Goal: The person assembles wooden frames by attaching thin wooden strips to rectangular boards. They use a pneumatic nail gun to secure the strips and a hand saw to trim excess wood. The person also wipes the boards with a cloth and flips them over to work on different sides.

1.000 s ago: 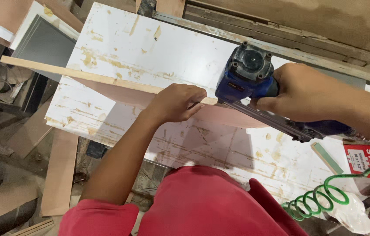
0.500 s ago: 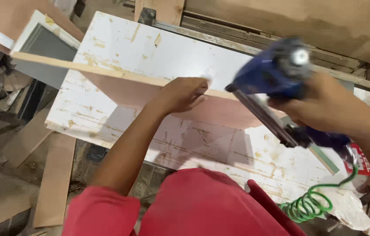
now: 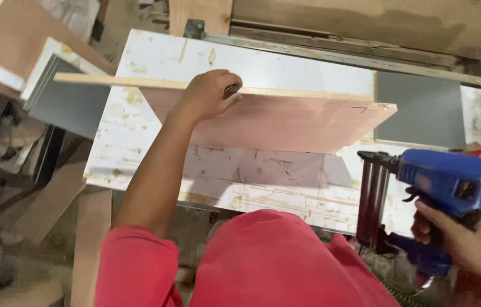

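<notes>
Fingers of the left hand (image 3: 209, 94) are curling over the plywood panel (image 3: 286, 116), pressing it onto the white worktable (image 3: 149, 142). Right hand (image 3: 459, 241), at four o'clock, is gripping the blue nail gun (image 3: 439, 187) clear of the panel.

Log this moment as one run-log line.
left hand: grips top edge of plywood panel | right hand: holds blue nail gun clear of panel | worktable: white, scuffed

My white workbench top (image 3: 286, 62), surface scratched and stained, reddish plywood panel (image 3: 286, 119) standing on edge on it, pale strip (image 3: 138, 83) along panel's top edge.
</notes>
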